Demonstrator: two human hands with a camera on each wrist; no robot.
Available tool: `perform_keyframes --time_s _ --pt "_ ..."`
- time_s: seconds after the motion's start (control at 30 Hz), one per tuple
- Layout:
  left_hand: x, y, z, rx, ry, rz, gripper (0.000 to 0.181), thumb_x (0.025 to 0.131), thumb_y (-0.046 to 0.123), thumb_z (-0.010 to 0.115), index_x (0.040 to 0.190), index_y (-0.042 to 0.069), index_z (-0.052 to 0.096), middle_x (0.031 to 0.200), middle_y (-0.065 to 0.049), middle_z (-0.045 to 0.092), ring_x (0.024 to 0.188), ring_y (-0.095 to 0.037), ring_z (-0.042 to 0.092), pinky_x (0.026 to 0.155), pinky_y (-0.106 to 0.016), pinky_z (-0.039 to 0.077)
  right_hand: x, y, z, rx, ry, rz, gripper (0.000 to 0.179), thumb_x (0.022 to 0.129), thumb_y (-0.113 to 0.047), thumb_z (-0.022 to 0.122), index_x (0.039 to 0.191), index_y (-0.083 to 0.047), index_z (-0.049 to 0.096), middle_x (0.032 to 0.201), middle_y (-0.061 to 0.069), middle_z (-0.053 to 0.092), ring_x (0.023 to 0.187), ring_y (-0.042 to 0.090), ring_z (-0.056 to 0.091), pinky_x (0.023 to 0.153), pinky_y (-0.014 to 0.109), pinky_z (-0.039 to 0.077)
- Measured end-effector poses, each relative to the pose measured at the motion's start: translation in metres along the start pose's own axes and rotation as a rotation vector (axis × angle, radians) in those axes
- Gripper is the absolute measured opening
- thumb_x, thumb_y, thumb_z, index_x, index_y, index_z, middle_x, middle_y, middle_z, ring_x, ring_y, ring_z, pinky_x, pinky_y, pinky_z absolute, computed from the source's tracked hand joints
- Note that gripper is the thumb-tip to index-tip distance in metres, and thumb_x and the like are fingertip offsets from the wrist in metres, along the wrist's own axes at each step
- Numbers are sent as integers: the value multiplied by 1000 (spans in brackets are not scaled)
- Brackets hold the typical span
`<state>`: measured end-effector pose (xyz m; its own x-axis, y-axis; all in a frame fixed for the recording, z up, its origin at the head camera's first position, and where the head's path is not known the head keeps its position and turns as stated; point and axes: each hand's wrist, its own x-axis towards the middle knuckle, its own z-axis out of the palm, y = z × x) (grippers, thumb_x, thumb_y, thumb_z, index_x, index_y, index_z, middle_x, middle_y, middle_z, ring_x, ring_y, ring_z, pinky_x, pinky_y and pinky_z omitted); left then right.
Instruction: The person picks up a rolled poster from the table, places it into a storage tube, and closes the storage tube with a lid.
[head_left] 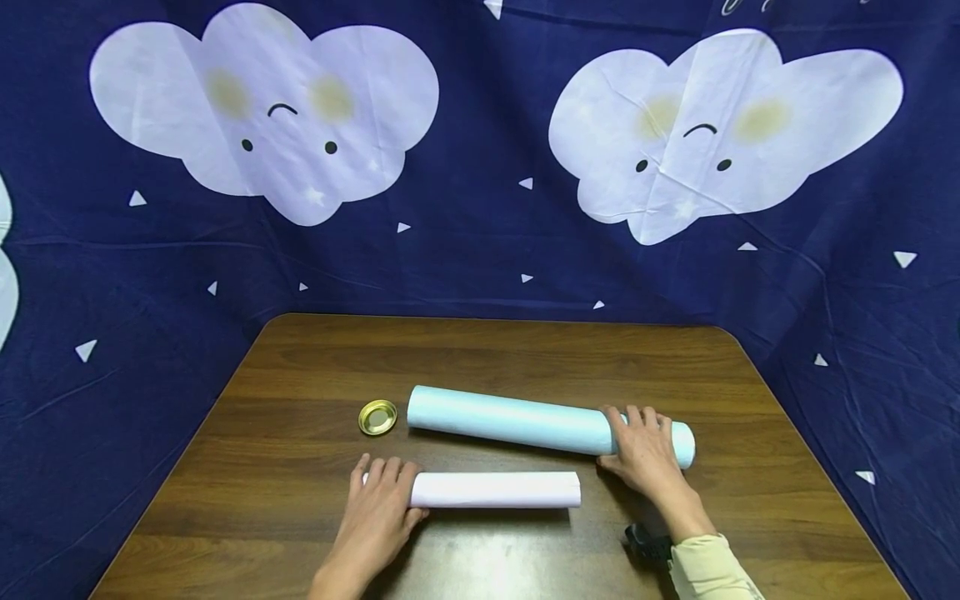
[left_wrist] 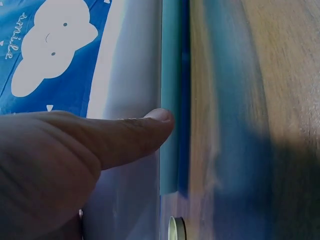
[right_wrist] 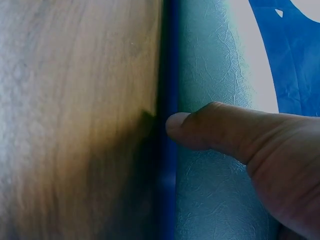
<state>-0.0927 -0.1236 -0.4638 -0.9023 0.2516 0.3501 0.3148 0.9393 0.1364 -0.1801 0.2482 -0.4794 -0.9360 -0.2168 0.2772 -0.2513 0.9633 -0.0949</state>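
A white paper roll [head_left: 495, 490] lies crosswise near the front of the table. My left hand [head_left: 378, 512] grips its left end from above, fingers over the far side and thumb along the near side. In the left wrist view the thumb crosses the roll [left_wrist: 132, 75]. Farther back lies a longer, thicker light blue tube [head_left: 510, 418], slightly slanted. My right hand [head_left: 645, 450] holds it near its right end, fingers over the top. The right wrist view shows the thumb against the tube's wrinkled surface [right_wrist: 210, 65]. A round gold lid [head_left: 377, 417] sits just left of the tube.
The brown wooden table [head_left: 247, 483] has rounded far corners. Behind it and at both sides hangs a dark blue cloth [head_left: 480, 250] with white clouds and small triangles. A black wrist device [head_left: 647, 543] is by the right sleeve [head_left: 712, 568].
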Motion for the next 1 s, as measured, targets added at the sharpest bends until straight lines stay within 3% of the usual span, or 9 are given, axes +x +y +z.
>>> perform_keyframes --time_s 0.6,1.0 --pt "-3 -13 -14 27 73 24 51 57 28 86 97 12 59 91 -6 62 94 -27 57 100 -56 36 -6 12 -24 -3 61 -9 74 56 -29 85 121 -11 55 102 21 60 99 45 50 83 58 34" --pt "-1 -26 -25 15 112 28 53 55 23 87 100 11 61 93 -7 62 95 -28 57 101 -55 32 -10 22 -38 -21 44 8 74 58 -30 85 122 -12 52 106 22 59 102 47 49 85 60 33"
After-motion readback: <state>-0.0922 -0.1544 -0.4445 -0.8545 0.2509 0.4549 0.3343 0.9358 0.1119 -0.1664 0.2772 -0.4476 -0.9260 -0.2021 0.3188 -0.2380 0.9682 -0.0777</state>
